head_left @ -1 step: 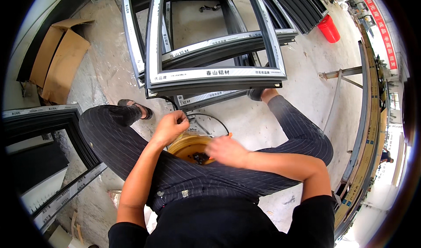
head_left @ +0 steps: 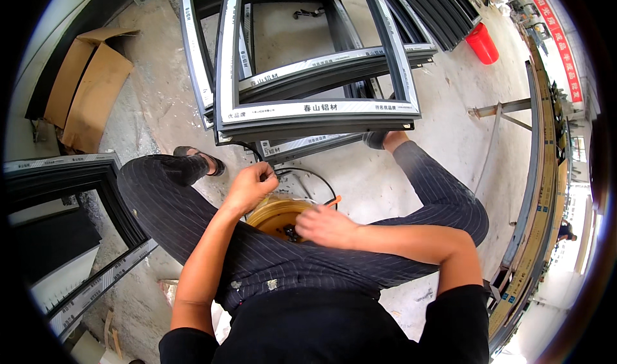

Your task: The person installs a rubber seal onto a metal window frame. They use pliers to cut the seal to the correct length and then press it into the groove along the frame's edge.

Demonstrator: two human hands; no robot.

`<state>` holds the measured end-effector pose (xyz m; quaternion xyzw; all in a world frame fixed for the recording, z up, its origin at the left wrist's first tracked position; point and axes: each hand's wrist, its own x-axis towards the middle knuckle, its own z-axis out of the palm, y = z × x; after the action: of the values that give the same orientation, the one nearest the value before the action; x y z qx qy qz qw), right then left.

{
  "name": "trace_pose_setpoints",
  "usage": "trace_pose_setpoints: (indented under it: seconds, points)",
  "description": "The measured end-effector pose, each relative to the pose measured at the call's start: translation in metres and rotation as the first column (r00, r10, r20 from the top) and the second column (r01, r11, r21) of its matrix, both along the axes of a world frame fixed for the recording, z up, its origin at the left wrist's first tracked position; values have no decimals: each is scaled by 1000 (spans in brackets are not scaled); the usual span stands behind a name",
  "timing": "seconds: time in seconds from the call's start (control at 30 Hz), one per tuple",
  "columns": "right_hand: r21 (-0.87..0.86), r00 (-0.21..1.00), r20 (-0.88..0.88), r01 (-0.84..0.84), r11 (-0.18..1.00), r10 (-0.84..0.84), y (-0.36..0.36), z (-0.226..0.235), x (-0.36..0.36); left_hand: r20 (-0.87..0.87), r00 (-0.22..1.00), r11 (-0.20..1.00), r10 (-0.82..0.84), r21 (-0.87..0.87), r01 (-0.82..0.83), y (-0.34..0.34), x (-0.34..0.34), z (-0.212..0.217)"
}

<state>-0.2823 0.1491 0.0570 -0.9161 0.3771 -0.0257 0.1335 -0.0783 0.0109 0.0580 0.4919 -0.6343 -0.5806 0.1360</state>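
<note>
My left hand (head_left: 252, 185) is closed, thumb and fingers pinched together, just beyond the left rim of a yellow bucket (head_left: 270, 215) between my thighs. What it pinches is hidden. My right hand (head_left: 328, 227) reaches over the bucket's right side with its fingers curled together and slightly blurred. The fingertips are at a small heap of dark parts (head_left: 292, 233) inside; anything between them cannot be made out. Behind that hand an orange stick-like piece (head_left: 333, 200) pokes out by the rim. A black cable (head_left: 324, 179) curves over the floor just past the bucket.
Stacked dark window frames (head_left: 321, 110) with white printed film stand in front of me. Another frame (head_left: 106, 280) leans at my left, below an opened cardboard box (head_left: 96, 94). A red bucket (head_left: 482, 43) sits far right. Long profiles on a rack (head_left: 536, 235) line the right side.
My right hand has shifted slightly left and down toward the dark parts in the bucket, uncovering more of the orange piece. My left hand stays in place.
</note>
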Motion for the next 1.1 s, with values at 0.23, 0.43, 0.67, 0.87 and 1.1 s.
trace_pose_setpoints:
  seconds: [0.23, 0.43, 0.67, 0.87, 1.1]
  points:
    - [-33, 997, -69, 39, 999, -41, 1, -13, 19, -201, 963, 950, 178, 289, -115, 4, 17, -8]
    - [436, 954, -87, 297, 850, -288, -24, -12, 1, -332, 906, 855, 262, 516, -58, -4, 19, 14]
    - [914, 487, -122, -285, -289, -865, -75, 39, -2, -369, 902, 852, 226, 524, 1, -7, 15, 12]
    - [978, 514, 152, -200, 55, -844, -69, 12, 3, -376, 907, 859, 189, 511, 32, -11, 13, 19]
    - [968, 666, 126, 80, 238, -735, -74, 9, 4, -339, 931, 881, 136, 471, 43, -11, 13, 22]
